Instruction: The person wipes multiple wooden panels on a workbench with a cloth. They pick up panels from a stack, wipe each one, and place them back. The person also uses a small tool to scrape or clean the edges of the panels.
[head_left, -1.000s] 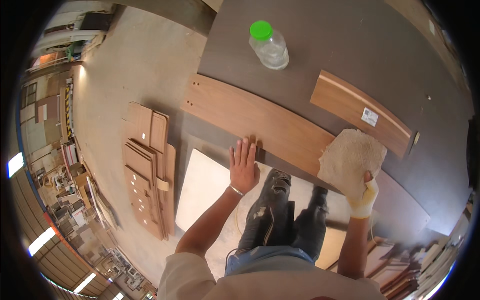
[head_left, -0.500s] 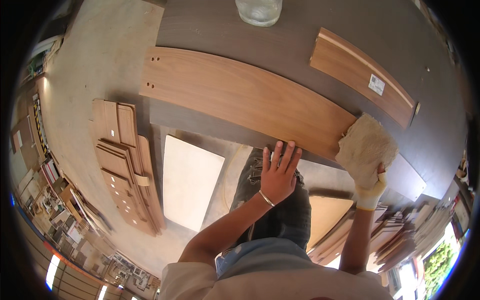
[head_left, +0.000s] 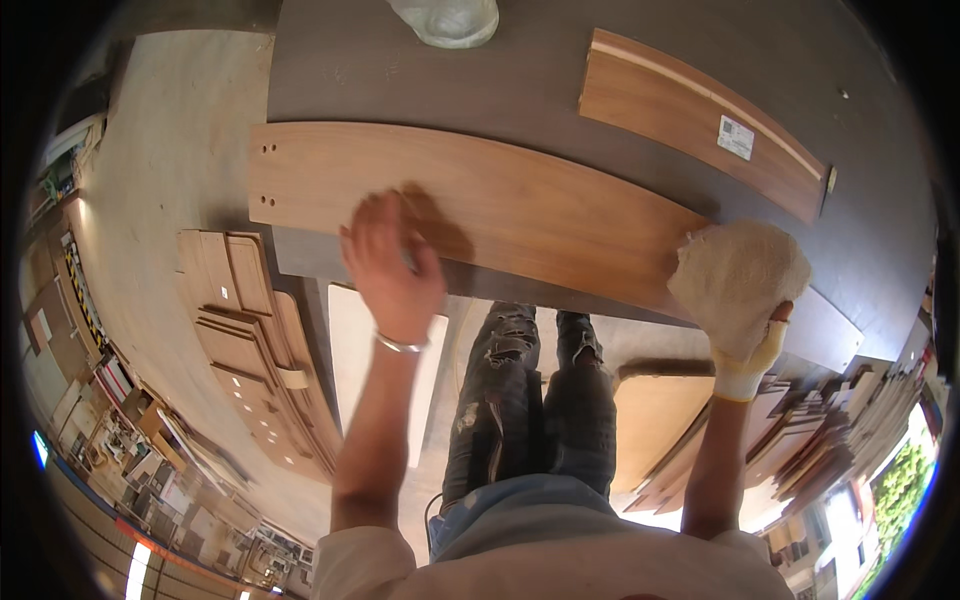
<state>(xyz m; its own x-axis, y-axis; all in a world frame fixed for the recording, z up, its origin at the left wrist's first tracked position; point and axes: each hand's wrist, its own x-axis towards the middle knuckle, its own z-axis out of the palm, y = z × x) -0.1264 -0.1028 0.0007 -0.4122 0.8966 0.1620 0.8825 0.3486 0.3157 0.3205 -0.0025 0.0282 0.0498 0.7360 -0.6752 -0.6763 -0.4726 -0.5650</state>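
A long wooden board [head_left: 500, 205] lies across the dark tabletop, with small holes near its left end. My bare left hand [head_left: 395, 265], a bracelet at its wrist, hovers over the board's near edge left of middle. Its fingers are somewhat blurred but stretched out, with the thumb apart, and nothing shows in them. My gloved right hand [head_left: 750, 365] grips a beige cloth [head_left: 742, 280], which covers the board's right end. The cloth hides most of that hand's fingers.
Behind on the dark tabletop [head_left: 520, 90] lie a shorter labelled wooden board [head_left: 655, 100] and a translucent plastic bag [head_left: 455, 20]. Stacked wooden panels [head_left: 250, 340] stand at the left, beside a white panel [head_left: 350, 340]. More boards [head_left: 800, 430] are stacked at the right.
My left hand has lifted from the board's near edge and moved left. My right hand still holds the cloth at the right end. The view has shifted a little.
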